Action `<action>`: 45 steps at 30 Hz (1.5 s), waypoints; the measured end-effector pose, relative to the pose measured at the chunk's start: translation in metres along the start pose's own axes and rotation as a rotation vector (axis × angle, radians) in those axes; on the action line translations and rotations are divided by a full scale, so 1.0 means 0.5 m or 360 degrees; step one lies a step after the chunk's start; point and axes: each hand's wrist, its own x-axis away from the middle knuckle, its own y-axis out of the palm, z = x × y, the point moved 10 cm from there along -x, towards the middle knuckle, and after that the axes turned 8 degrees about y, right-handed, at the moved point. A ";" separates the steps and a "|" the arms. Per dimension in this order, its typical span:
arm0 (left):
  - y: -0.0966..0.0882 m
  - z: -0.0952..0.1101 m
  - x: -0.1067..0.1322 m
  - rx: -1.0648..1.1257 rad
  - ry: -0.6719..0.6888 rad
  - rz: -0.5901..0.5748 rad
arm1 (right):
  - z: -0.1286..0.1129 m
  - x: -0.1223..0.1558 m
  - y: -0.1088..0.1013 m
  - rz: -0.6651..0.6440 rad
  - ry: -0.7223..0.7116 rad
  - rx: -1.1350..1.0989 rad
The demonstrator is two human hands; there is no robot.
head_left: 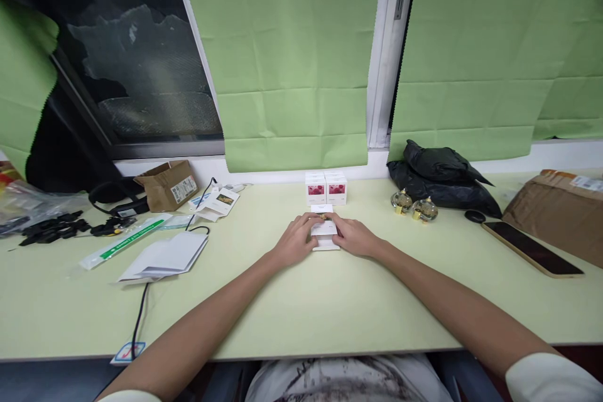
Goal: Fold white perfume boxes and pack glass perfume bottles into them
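Note:
Between my two hands is a small white paper box point(324, 228) with its flaps spread, resting on the table in front of me. My left hand point(299, 240) has its fingers curled round the left side of the box. On the opposite side, my right hand point(354, 235) grips it with thumb and fingers. Something small and gold-coloured shows at the box's top between the fingertips; its kind is hidden. Just behind stand small white boxes with red-pink pictures point(326, 190), side by side. To the right sit two round glass-and-gold ornaments point(424, 208).
At left lie folded white papers point(164, 255), a green-striped plastic sleeve point(127, 242), black cables point(56, 226) and an opened cardboard box point(168, 187). At right are black plastic parcels point(438, 179), a phone point(532, 248), a round black object point(475, 217) and a large brown package point(560, 213).

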 end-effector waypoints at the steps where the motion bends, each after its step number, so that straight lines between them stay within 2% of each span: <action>1: 0.000 0.001 0.000 -0.0002 0.0003 0.0003 | -0.001 0.000 0.001 0.0000 -0.0001 0.0003; 29: -0.016 0.005 -0.001 0.0146 0.0023 0.0093 | -0.015 0.007 -0.011 0.0051 -0.0067 -0.0081; 45: -0.017 0.001 -0.002 0.0133 0.0012 0.0065 | -0.013 0.005 -0.011 0.0070 -0.0121 -0.0054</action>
